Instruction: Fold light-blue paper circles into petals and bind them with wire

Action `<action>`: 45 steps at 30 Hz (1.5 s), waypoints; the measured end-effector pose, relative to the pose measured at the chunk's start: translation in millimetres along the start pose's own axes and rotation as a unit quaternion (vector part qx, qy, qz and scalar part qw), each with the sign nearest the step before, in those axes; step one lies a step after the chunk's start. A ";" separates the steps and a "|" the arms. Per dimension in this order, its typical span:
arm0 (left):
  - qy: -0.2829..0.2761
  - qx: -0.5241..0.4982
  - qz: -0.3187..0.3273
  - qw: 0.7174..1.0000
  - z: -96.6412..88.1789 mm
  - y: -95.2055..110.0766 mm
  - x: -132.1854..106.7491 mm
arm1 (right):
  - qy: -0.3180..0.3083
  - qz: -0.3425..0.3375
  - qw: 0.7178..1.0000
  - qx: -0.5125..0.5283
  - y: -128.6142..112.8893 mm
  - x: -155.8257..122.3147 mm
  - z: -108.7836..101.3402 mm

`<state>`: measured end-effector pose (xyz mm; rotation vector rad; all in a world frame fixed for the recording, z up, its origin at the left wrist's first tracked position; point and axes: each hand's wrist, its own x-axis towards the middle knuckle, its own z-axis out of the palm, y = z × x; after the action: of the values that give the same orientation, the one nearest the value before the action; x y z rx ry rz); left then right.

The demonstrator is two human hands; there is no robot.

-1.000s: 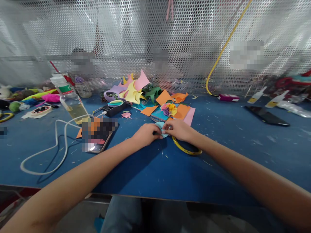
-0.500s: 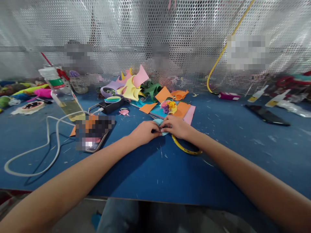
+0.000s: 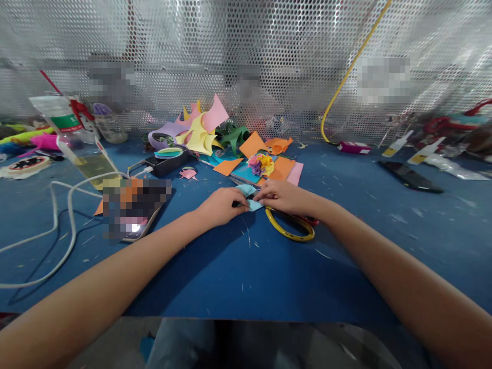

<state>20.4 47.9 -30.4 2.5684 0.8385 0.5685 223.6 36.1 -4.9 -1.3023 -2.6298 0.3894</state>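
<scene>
My left hand [image 3: 219, 206] and my right hand [image 3: 282, 197] meet at the middle of the blue table [image 3: 230, 271]. Both pinch a small light-blue piece of paper [image 3: 249, 197] that lies between them on the table. My fingers are closed on its edges and cover part of it. Scissors with yellow handles [image 3: 289, 229] lie just under my right wrist. A small paper flower [image 3: 261, 164] sits on a pile of coloured paper sheets [image 3: 265, 169] right behind my hands.
A phone [image 3: 132, 207] with a white cable [image 3: 61, 225] lies at the left, near a plastic bottle [image 3: 77, 138]. Folded paper shapes [image 3: 200, 133] stand at the back by the perforated metal screen [image 3: 246, 61]. A dark phone [image 3: 409, 177] and glue bottles [image 3: 395, 146] are at the right.
The view has shifted slightly left and down. My hands stay together on the light-blue paper, with the fingers working its edges; the scissors show more beneath my right wrist.
</scene>
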 end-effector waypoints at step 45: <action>-0.133 0.017 0.038 0.990 -25.7 13.9 -12.4 | -0.045 0.054 0.995 0.071 -11.8 -13.3 -3.2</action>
<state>5.3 35.5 -5.3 2.6393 0.6651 0.2253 223.6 19.0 1.2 -1.4145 -2.5553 0.6549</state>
